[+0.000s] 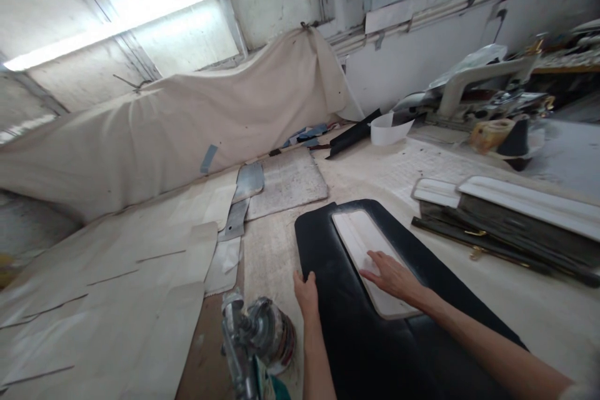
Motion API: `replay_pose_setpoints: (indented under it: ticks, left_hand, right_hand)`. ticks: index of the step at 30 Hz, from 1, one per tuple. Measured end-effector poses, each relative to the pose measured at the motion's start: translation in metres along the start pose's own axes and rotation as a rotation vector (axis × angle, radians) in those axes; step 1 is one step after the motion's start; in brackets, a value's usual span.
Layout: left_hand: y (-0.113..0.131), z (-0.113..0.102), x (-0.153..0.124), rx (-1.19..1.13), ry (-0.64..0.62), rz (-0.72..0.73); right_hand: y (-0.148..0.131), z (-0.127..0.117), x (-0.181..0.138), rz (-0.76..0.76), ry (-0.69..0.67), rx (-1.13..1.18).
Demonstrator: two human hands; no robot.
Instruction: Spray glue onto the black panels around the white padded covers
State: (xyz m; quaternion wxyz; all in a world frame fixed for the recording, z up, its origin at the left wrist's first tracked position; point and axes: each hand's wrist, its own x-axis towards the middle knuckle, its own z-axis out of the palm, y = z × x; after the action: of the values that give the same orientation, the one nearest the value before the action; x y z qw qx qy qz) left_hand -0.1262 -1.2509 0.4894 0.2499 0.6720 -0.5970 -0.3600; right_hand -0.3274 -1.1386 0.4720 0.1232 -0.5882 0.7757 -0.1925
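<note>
A large black sheet that looks like leather (335,281) lies on the pale work table. On top of it rests a long white panel with rounded corners (360,231). My right hand (391,276) lies on the middle of this panel, its fingers stretched out and thumb apart. My left hand (306,292) is at the sheet's left edge, thumb and finger spread, with no object visible between them. Left of that hand stands a metal spray gun with a round cup (262,331), close to my forearm.
Pale sheets with dark slits (140,300) cover the left side. A grey board (290,181) lies farther back, before a draped beige cloth (234,112). At right are stacked white-topped panels (529,206), dark strips with brass clasps (473,244), a thread cone (514,137) and a sewing machine (482,84).
</note>
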Motion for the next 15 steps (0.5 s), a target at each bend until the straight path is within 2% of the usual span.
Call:
replay_pose_setpoints:
  ticks: [3, 7, 15]
  left_hand:
    - [0.007, 0.002, 0.021, -0.059, 0.006, 0.022]
    - [0.011, 0.007, 0.029, -0.072, 0.025, -0.007]
    - [0.006, 0.017, 0.024, -0.032, 0.053, 0.042]
  right_hand:
    - [-0.014, 0.003, 0.007, 0.052, 0.024, -0.060]
    - [-0.022, 0.004, 0.012, 0.072, 0.010, -0.111]
    - [-0.012, -0.005, 0.001, -0.102, -0.046, -0.120]
